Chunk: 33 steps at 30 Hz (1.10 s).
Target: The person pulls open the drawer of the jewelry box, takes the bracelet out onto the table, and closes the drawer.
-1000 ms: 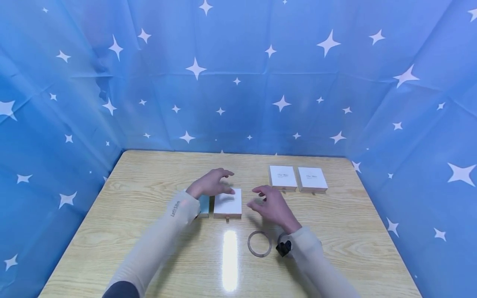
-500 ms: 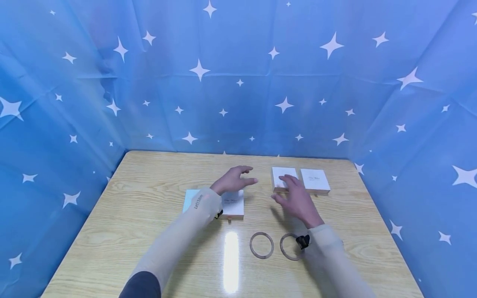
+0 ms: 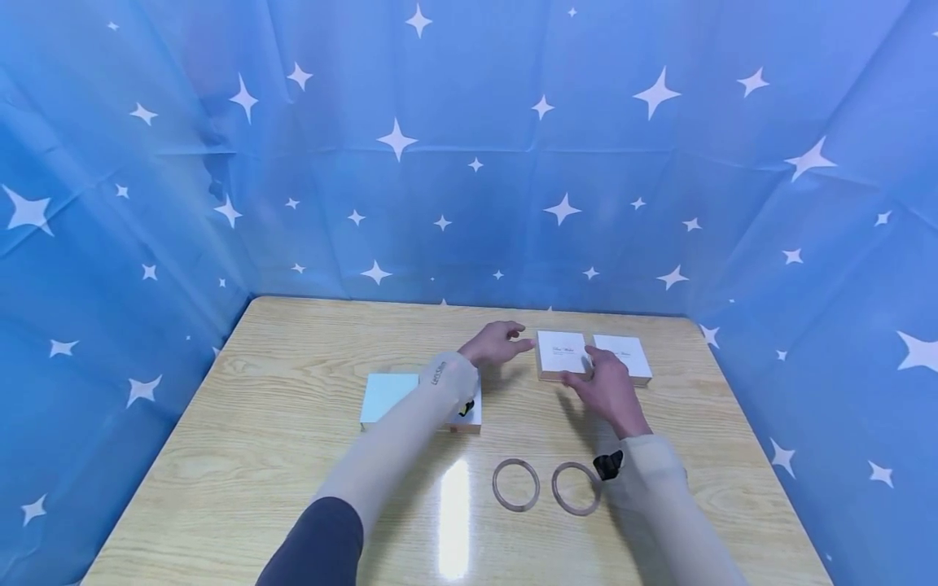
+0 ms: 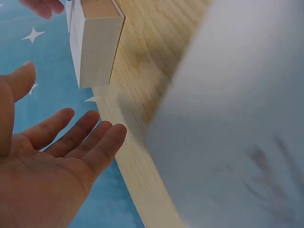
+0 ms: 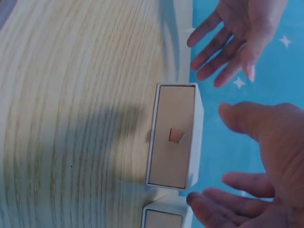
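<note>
Two white boxes stand side by side at the back right: the left one [image 3: 560, 355] and the right one [image 3: 624, 355]. My left hand [image 3: 498, 343], fingers spread, is just left of the left box and holds nothing; the left wrist view shows its palm [image 4: 52, 166] beside that box [image 4: 97, 47]. My right hand [image 3: 608, 389] is over the front of the gap between the boxes, thumb and fingers apart. In the right wrist view the box front [image 5: 172, 156] with a small tab faces the camera, near my right hand [image 5: 266, 166]. Contact cannot be told.
A pale blue box [image 3: 384, 396] and another white box [image 3: 475, 419], partly under my left sleeve, lie left of centre. Two rings, one [image 3: 516, 485] beside the other [image 3: 576, 488], lie at the front. A starry blue curtain [image 3: 469, 244] stands behind the table.
Both hands have moved right, from around the central white box to the two boxes at the back right. The pale blue box and second ring have come into fuller view.
</note>
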Tool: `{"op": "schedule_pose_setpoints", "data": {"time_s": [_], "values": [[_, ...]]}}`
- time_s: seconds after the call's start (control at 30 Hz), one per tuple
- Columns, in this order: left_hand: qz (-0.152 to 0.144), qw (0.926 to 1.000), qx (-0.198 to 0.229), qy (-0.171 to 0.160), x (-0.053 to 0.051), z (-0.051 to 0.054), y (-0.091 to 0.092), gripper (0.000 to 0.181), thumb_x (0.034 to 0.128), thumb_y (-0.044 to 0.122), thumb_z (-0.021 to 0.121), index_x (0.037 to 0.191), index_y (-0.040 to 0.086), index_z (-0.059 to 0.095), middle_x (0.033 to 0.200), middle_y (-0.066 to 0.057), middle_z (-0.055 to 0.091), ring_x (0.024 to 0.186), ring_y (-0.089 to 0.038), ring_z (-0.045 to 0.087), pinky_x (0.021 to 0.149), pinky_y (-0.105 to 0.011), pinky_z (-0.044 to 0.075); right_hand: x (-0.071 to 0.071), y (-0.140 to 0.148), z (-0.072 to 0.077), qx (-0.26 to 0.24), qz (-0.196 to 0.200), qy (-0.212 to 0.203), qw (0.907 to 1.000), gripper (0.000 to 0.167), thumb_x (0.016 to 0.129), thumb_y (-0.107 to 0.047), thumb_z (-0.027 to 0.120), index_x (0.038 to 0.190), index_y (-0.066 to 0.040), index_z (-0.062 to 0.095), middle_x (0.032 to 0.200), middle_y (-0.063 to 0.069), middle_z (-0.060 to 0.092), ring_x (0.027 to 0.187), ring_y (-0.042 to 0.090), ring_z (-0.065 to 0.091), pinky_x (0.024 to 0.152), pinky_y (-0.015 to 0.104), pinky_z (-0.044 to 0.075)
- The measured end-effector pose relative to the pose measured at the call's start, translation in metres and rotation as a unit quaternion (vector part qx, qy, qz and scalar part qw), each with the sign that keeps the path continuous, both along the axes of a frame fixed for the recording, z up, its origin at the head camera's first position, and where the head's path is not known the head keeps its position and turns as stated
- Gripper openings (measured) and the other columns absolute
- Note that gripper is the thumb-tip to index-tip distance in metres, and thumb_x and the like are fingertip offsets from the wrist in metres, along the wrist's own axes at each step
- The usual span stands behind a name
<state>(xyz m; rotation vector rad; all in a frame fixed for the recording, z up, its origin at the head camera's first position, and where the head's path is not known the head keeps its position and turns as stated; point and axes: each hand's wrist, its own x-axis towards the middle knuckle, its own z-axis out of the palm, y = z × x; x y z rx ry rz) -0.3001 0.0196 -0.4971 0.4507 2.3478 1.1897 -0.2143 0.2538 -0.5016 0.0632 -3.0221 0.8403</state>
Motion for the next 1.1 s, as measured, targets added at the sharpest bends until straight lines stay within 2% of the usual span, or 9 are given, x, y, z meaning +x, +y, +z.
{"op": "schedule_pose_setpoints", "data": {"time_s": [0.23,0.33,0.4,0.47,0.57,0.67,0.8,0.93,1.1], "values": [[-0.003,0.9991,-0.031,0.028,-0.012,-0.002,0.022,0.062,0.1052,0.041,0.055,0.157,0.009,0.041,0.157,-0.014,0.048,0.143,-0.03,0.048,0.117,-0.045,0.044,-0.004,0.004,-0.006,0.002,-0.018,0.032,0.9993,0.066,0.096,-0.031,0.072,0.139,0.015,0.052,0.124,0.038,0.061,0.098,0.043,0.067,0.087,0.057,0.056],[0.0,0.9992,-0.034,0.021,-0.016,-0.004,0.031,0.062,0.1048,0.038,0.057,0.157,0.008,0.041,0.157,-0.013,0.048,0.143,-0.029,0.049,0.116,-0.043,0.046,-0.006,0.002,-0.008,0.01,-0.022,0.039,0.9989,0.044,0.095,-0.028,0.074,0.111,0.012,0.066,0.099,0.03,0.066,0.082,0.037,0.064,0.073,0.048,0.055],[0.002,0.9995,-0.03,0.012,-0.017,-0.005,0.035,0.061,0.1046,0.034,0.058,0.157,0.007,0.041,0.157,-0.013,0.048,0.143,-0.03,0.049,0.116,-0.044,0.046,-0.008,0.001,-0.008,0.017,-0.025,0.042,0.9987,0.034,0.093,-0.027,0.076,0.089,0.005,0.063,0.085,0.022,0.063,0.072,0.03,0.057,0.064,0.04,0.049],[0.003,0.9995,-0.031,0.01,-0.018,-0.006,0.039,0.06,0.104,0.031,0.06,0.156,0.007,0.042,0.156,-0.013,0.05,0.142,-0.029,0.051,0.115,-0.043,0.047,-0.01,0.0,-0.009,0.023,-0.029,0.043,0.9984,0.037,0.092,-0.026,0.077,0.077,-0.002,0.054,0.076,0.015,0.057,0.067,0.025,0.05,0.06,0.035,0.041],[-0.007,0.9987,-0.042,0.028,-0.019,-0.008,0.043,0.059,0.102,0.025,0.064,0.154,0.006,0.044,0.147,-0.012,0.058,0.134,-0.025,0.057,0.111,-0.038,0.05,-0.011,-0.002,-0.01,0.031,-0.035,0.051,0.9976,0.039,0.091,-0.025,0.079,0.073,-0.005,0.051,0.072,0.01,0.052,0.064,0.022,0.046,0.059,0.032,0.037],[-0.016,0.9972,-0.053,0.051,-0.02,-0.009,0.047,0.06,0.0989,0.02,0.069,0.153,0.004,0.047,0.133,-0.011,0.065,0.119,-0.021,0.062,0.102,-0.032,0.054,-0.012,-0.003,-0.011,0.038,-0.036,0.056,0.997,0.043,0.09,-0.024,0.08,0.07,-0.005,0.048,0.066,0.008,0.045,0.062,0.023,0.044,0.058,0.033,0.036],[-0.013,0.9965,-0.057,0.06,-0.022,-0.011,0.05,0.061,0.0959,0.016,0.073,0.151,0.004,0.049,0.12,-0.01,0.068,0.103,-0.016,0.062,0.091,-0.027,0.054,-0.013,-0.003,-0.011,0.05,-0.035,0.069,0.9958,0.046,0.088,-0.025,0.082,0.066,-0.005,0.047,0.063,0.006,0.043,0.061,0.023,0.044,0.058,0.033,0.037],[-0.009,0.9966,-0.057,0.059,-0.022,-0.012,0.051,0.057,0.0951,0.015,0.074,0.148,0.005,0.054,0.117,-0.009,0.068,0.099,-0.015,0.062,0.087,-0.027,0.054,-0.013,-0.002,-0.01,0.059,-0.034,0.06,0.9958,0.045,0.089,-0.026,0.081,0.065,-0.006,0.048,0.059,0.005,0.043,0.058,0.022,0.044,0.056,0.032,0.036],[-0.003,0.9971,-0.054,0.054,-0.021,-0.012,0.049,0.057,0.0938,0.016,0.075,0.146,0.004,0.055,0.123,-0.011,0.068,0.108,-0.019,0.064,0.095,-0.03,0.056,-0.011,-0.002,-0.01,0.046,-0.033,0.043,0.9974,0.046,0.092,-0.025,0.078,0.065,-0.007,0.046,0.056,0.001,0.034,0.055,0.019,0.039,0.054,0.029,0.033]]}}
